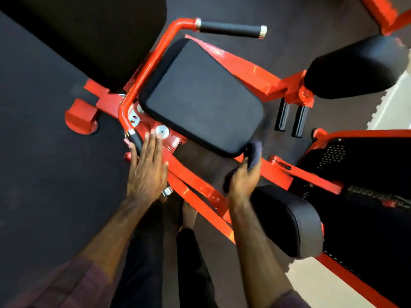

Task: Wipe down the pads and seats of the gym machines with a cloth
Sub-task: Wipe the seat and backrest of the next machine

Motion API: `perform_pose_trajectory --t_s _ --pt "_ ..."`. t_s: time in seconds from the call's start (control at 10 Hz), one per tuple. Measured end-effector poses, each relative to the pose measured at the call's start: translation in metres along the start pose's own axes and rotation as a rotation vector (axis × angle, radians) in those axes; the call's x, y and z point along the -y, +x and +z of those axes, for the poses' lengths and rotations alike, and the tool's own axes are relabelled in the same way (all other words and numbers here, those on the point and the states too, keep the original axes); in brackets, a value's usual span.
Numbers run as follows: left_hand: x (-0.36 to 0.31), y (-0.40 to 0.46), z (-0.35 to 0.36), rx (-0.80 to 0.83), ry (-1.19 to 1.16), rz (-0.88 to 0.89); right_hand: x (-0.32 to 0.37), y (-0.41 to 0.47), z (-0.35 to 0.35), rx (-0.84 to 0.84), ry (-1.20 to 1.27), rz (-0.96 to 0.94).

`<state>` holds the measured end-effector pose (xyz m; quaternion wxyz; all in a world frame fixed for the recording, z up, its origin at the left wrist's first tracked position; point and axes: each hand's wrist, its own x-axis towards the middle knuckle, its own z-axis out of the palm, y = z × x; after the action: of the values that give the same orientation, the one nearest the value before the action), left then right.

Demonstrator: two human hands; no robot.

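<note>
A dark, bunched cloth (253,155) is gripped in the curled fingers of the right hand (243,181) and held against the near corner of the flat, rectangular black padded seat (200,96) of the orange steel gym machine (249,72). The left hand (148,170) is laid flat with its fingers straight and close together, beside the black foam handle grip (138,141) on the bent orange tube. A rounded black roller pad (287,221) is seen just right of the right wrist.
</note>
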<state>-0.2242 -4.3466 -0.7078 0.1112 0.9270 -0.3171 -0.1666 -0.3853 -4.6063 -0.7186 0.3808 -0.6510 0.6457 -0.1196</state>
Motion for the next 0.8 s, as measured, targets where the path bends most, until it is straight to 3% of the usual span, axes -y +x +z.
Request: perform_pose_trajectory --t_s 0.1,0.2,0.3,0.4,0.5,0.6,0.8 --pt "0.010 0.002 -0.004 0.036 0.025 0.024 -0.081 0.015 0.078 -0.151 -0.004 -0.001" --pt "0.004 0.004 0.002 -0.003 -0.035 0.022 -0.029 0.011 0.082 -0.204 0.265 0.137" --pt "0.003 0.014 0.004 -0.044 -0.073 -0.056 0.061 0.019 0.064 -0.271 0.342 0.133" --pt "-0.007 0.026 0.009 -0.016 -0.026 -0.074 0.099 0.023 0.044 -0.196 0.413 0.118" --pt "-0.008 0.026 0.019 -0.020 -0.001 -0.093 0.089 -0.005 0.040 -0.163 0.377 0.127" --pt "-0.013 0.029 0.024 -0.110 -0.064 -0.226 0.080 -0.029 0.039 -0.096 0.323 0.169" --pt "-0.019 0.032 0.026 -0.117 0.037 -0.222 0.126 0.062 0.034 -0.116 0.094 0.091"
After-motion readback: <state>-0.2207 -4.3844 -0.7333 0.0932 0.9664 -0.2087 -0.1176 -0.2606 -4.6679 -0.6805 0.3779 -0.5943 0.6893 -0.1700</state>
